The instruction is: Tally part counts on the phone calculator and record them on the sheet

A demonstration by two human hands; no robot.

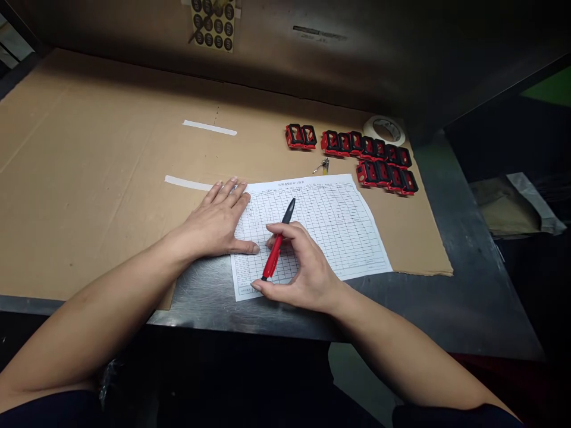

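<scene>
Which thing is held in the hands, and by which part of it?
The right hand holds a red and black pen, fingers near its middle, thumb at its lower end.

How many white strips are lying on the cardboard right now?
2. The farther strip lies beyond the left hand; the nearer strip runs up to that hand, which may cover its end. More could be hidden under the paper sheet.

Metal tbl point(473, 303), metal back wall point(138, 38), dim lt, green patch point(551, 88) upper rt
</scene>
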